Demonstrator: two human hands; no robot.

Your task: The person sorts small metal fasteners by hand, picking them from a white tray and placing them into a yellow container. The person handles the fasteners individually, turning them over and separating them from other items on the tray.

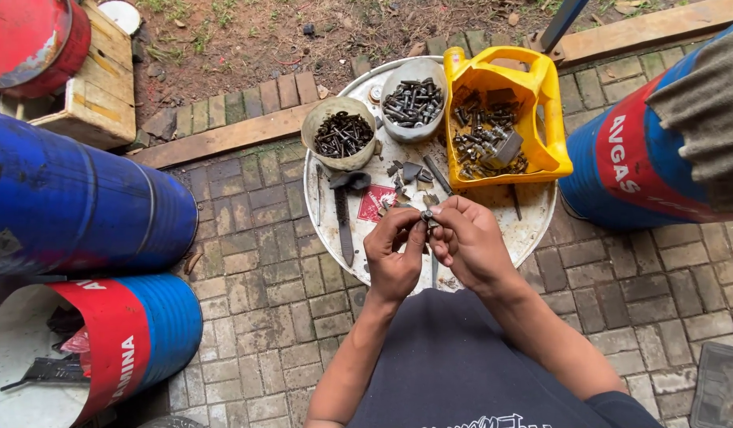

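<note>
A small dark fastener (426,215), apparently a bolt with a nut, is held between the fingertips of both hands just above the near part of a round white drum lid (323,214) that serves as the bench. The left hand (393,255) is closed on the piece from below with thumb and forefinger, and the right hand (467,242) is closed on it from the other side, fingers curled over its top; the piece is too small for its parts to be told apart. The step in hand is judged to be the working of one fastener, either the turning of a nut on its thread or its inspection for sorting. For the next move a steady hold by one hand and a fine twist by the other would be called for, with care that the small part is not dropped among the loose scraps (410,176) lying just beyond the hands. Farther back on the lid, a beige tub of dark screws (343,133), a grey tub of bolts (412,101) and a yellow cut-open jerrycan of mixed hardware (501,119) are ranged side by side. A dark hammer-like tool (344,212) lies to the left. Blue-and-red drums (81,206) stand on the brick paving (255,269) at either side.
</note>
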